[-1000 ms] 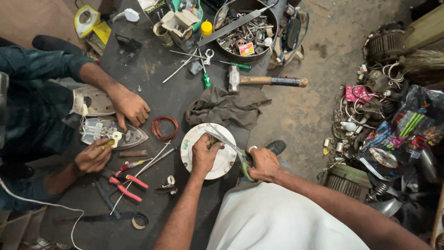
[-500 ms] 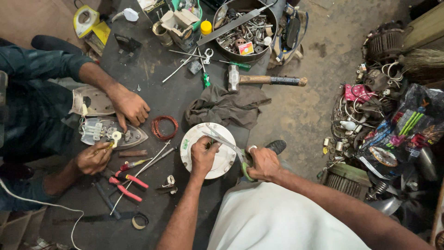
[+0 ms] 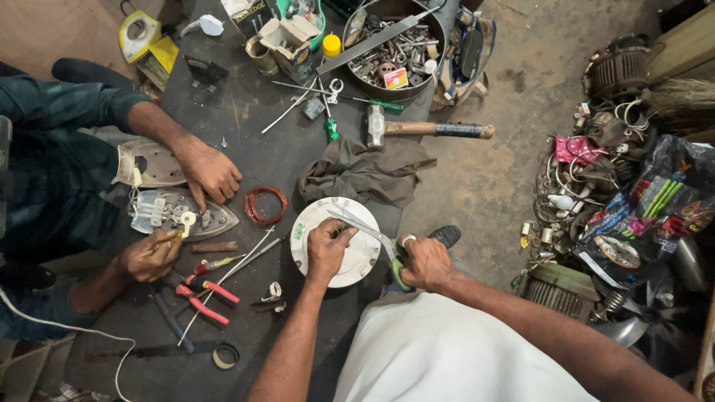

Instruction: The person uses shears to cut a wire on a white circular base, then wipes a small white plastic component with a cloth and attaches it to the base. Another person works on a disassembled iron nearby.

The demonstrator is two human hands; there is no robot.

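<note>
white round disc [image 3: 356,257] | left hand [image 3: 328,249] on it | right hand [image 3: 426,262] grips scissors [image 3: 366,225]

Your round white plastic cover [image 3: 350,257] lies on the dark table [image 3: 253,149]; crumpled grey cloth [image 3: 365,173] behind it, red wire coil [image 3: 265,205] left.

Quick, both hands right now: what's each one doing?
Left hand: closed, pressing on the white round disc.
Right hand: closed on the green-handled scissors.

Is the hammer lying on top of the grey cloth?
No, the hammer lies on the table beyond the grey cloth, apart from it.
</note>
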